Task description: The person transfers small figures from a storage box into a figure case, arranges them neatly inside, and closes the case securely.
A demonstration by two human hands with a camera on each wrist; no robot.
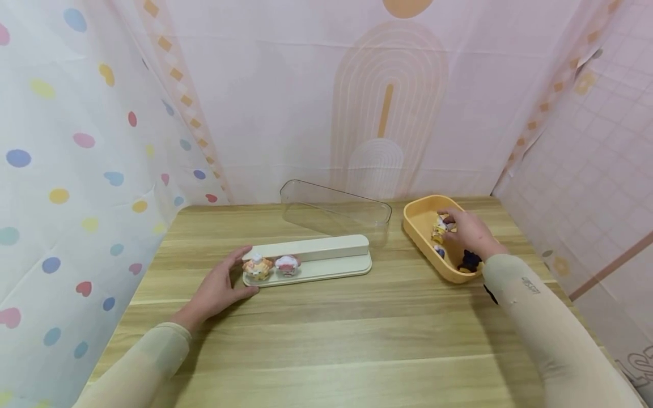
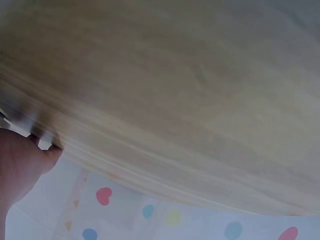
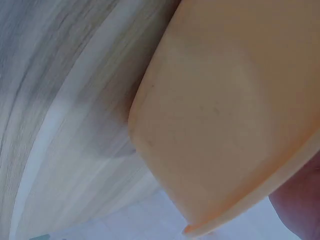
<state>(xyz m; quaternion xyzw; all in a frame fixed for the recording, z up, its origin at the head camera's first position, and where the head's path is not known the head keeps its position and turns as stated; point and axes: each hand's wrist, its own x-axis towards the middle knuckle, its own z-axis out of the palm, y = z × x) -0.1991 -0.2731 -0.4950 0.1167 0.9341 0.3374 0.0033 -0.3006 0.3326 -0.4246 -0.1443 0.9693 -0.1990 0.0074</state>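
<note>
A cream stepped display base point(image 1: 326, 266) lies on the table, with an orange-and-white figurine point(image 1: 258, 268) and a pink-and-white figurine point(image 1: 287, 265) side by side on its lower step. My left hand point(image 1: 216, 289) holds the base's left end, thumb in front and fingers behind. Over the orange-yellow tray point(image 1: 419, 232), my right hand point(image 1: 471, 231) pinches a yellow-and-white figurine point(image 1: 439, 230) between thumb and fingers. Inside the tray are a black figurine point(image 1: 469, 261) and a small blue-and-white figurine point(image 1: 439, 251). The right wrist view shows mostly the tray's outer wall point(image 3: 210, 110).
A clear plastic cover point(image 1: 334, 209) stands behind the base, close to the back curtain point(image 1: 285, 113). Polka-dot fabric point(image 1: 76, 170) hangs on the left. Bare wood-grain table point(image 1: 347, 334) lies in front of the base.
</note>
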